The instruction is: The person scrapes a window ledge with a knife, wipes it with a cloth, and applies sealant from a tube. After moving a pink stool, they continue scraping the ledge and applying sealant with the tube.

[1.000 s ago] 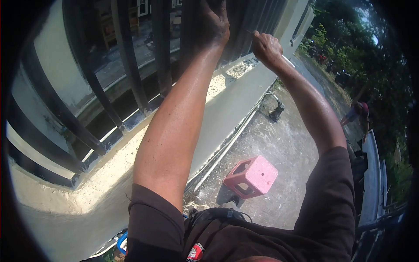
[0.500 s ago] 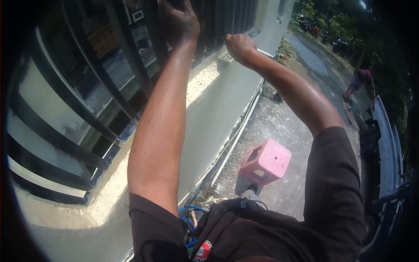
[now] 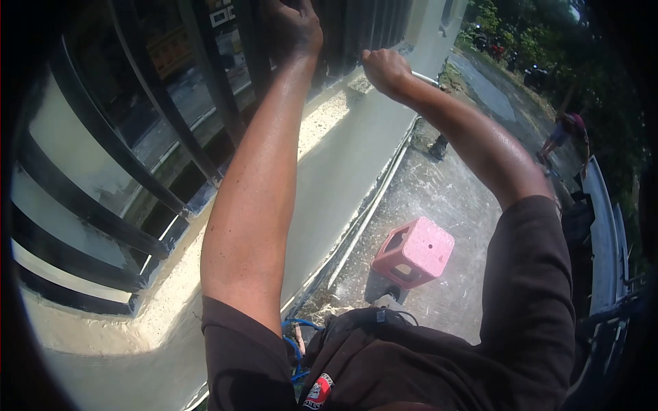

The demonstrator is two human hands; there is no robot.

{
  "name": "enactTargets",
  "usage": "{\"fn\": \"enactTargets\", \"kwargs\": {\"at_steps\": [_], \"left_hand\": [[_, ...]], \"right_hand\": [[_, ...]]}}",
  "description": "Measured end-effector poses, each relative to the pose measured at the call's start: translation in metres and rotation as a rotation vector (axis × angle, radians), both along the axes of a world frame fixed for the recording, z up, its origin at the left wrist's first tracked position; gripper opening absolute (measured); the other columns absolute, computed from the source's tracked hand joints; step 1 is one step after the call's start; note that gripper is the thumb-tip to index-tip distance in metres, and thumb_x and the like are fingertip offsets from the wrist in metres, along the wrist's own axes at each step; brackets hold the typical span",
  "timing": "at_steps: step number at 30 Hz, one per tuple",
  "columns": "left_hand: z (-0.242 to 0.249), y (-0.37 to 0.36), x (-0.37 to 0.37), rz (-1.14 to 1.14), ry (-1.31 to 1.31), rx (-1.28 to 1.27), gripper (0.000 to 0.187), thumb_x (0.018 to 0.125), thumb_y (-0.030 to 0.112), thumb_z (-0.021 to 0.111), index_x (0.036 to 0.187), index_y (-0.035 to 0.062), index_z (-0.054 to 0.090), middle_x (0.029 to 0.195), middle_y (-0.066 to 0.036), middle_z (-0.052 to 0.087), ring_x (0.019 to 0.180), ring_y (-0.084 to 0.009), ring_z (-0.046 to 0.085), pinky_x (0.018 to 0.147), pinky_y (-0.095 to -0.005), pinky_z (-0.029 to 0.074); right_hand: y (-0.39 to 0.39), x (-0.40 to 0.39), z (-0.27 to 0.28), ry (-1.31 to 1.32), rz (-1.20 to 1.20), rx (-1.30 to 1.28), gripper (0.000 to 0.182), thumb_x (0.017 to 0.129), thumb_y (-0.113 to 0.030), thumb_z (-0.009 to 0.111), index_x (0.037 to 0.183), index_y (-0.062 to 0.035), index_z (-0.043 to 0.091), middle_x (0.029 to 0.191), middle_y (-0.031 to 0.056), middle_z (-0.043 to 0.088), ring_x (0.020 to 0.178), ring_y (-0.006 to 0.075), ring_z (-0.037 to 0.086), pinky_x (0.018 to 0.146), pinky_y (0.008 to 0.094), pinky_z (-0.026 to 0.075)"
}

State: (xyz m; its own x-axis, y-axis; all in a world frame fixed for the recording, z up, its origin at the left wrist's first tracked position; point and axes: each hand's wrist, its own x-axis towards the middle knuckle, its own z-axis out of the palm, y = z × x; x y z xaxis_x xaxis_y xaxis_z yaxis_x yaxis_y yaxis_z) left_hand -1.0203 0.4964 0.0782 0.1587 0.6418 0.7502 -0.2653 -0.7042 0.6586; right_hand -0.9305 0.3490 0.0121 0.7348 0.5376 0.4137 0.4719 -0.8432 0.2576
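Observation:
My left hand [image 3: 296, 29] is raised at the top edge of the view, against the dark window bars [image 3: 147, 85]. Its fingers look curled, but the frame edge and shade hide their tips and whatever they grip. Lower and to the right, my right hand [image 3: 388, 70] is closed in a fist close to the far end of the pale window sill [image 3: 322, 127]. What it holds, if anything, is hidden. Dark upright bars [image 3: 391, 31] stand just behind the two hands.
A pink plastic stool [image 3: 430, 245] stands on the concrete ground below me. A white pipe [image 3: 363, 222] runs along the wall's foot [image 3: 343, 178]. Farther off at the right, a person [image 3: 567, 133] bends over near a pale metal panel [image 3: 603, 226].
Both hands appear slightly farther right in the view, and the right fist is a little higher. The bars have shifted right too, while the stool sits slightly farther left. The distant person's pose has changed a little.

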Motion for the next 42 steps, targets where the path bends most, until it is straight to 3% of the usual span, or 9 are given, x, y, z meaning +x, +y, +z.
{"fn": "enactTargets", "kwargs": {"at_steps": [6,12,18,20,21,27,35,38,42], "left_hand": [[-0.009,0.007,0.017,0.062,-0.042,0.066,0.059,0.098,0.042,0.056,0.141,0.0034,0.045,0.128,-0.024,0.061,0.119,-0.038,0.06,0.103,-0.043,0.047],[0.0,0.0,0.002,-0.004,-0.095,0.051,0.058,0.097,0.041,0.059,0.138,0.0023,0.047,0.126,-0.023,0.063,0.118,-0.0372,0.06,0.101,-0.0431,0.047],[-0.003,0.0,0.006,-0.022,-0.036,0.035,0.057,0.097,0.043,0.059,0.134,0.0013,0.05,0.122,-0.024,0.063,0.114,-0.0381,0.061,0.098,-0.044,0.048],[-0.005,0.004,0.017,0.059,-0.071,0.044,0.056,0.096,0.042,0.06,0.131,0.0003,0.051,0.119,-0.024,0.064,0.111,-0.0388,0.063,0.095,-0.0443,0.049],[-0.015,0.016,0.016,-0.003,-0.146,0.225,0.047,0.096,0.045,0.06,0.116,0.0034,0.049,0.094,-0.02,0.07,0.088,-0.0394,0.07,0.075,-0.048,0.056],[-0.01,0.014,0.014,-0.006,-0.099,0.216,0.048,0.096,0.044,0.061,0.115,0.0017,0.045,0.091,-0.021,0.07,0.085,-0.0396,0.07,0.074,-0.0489,0.056],[-0.014,0.016,0.015,-0.013,-0.07,0.206,0.05,0.095,0.044,0.062,0.116,0.0022,0.045,0.091,-0.02,0.07,0.086,-0.0387,0.07,0.074,-0.0489,0.056],[-0.012,0.017,0.017,0.032,-0.127,0.202,0.05,0.094,0.044,0.063,0.116,0.0029,0.046,0.091,-0.019,0.07,0.087,-0.0382,0.07,0.076,-0.0486,0.055],[-0.006,0.008,0.008,-0.009,-0.098,0.202,0.047,0.095,0.041,0.063,0.114,0.0014,0.048,0.091,-0.019,0.07,0.086,-0.0387,0.07,0.076,-0.049,0.054]], "right_hand": [[0.001,-0.002,0.061,-0.125,0.017,0.085,0.027,0.093,-0.013,0.049,0.104,-0.0028,0.072,0.098,0.0208,0.073,0.092,0.0364,0.072,0.073,0.0462,0.06],[0.003,0.003,0.001,0.03,-0.014,-0.055,0.024,0.093,-0.009,0.049,0.11,-0.0007,0.063,0.093,0.021,0.072,0.089,0.0379,0.072,0.07,0.048,0.06],[0.007,0.008,0.051,-0.08,-0.011,0.144,0.03,0.095,-0.018,0.048,0.105,-0.0033,0.073,0.101,0.019,0.073,0.094,0.0358,0.072,0.073,0.046,0.06],[0.009,0.005,0.055,-0.098,-0.013,0.198,0.031,0.096,-0.018,0.048,0.105,-0.003,0.073,0.103,0.0191,0.073,0.096,0.0354,0.072,0.074,0.0462,0.06],[0.01,0.001,0.05,-0.044,-0.032,0.209,0.031,0.096,-0.019,0.048,0.105,-0.0026,0.073,0.104,0.0193,0.073,0.097,0.0352,0.072,0.075,0.0462,0.06],[0.016,0.01,0.013,-0.033,-0.052,0.071,0.028,0.094,-0.023,0.056,0.113,-0.0062,0.067,0.098,0.0141,0.073,0.095,0.0299,0.072,0.074,0.042,0.06],[0.012,-0.006,0.031,0.057,-0.039,0.266,0.029,0.092,-0.016,0.05,0.101,-0.0025,0.074,0.103,0.0209,0.073,0.095,0.0357,0.072,0.078,0.0438,0.06],[0.02,0.007,-0.022,0.031,-0.049,0.033,0.031,0.092,-0.02,0.048,0.094,-0.0038,0.075,0.101,0.0207,0.073,0.093,0.0339,0.073,0.073,0.0431,0.06],[0.021,0.022,0.005,-0.043,0.066,-0.004,0.031,0.092,-0.021,0.05,0.091,-0.0039,0.076,0.094,0.0214,0.073,0.088,0.0344,0.074,0.069,0.0441,0.06]]}}
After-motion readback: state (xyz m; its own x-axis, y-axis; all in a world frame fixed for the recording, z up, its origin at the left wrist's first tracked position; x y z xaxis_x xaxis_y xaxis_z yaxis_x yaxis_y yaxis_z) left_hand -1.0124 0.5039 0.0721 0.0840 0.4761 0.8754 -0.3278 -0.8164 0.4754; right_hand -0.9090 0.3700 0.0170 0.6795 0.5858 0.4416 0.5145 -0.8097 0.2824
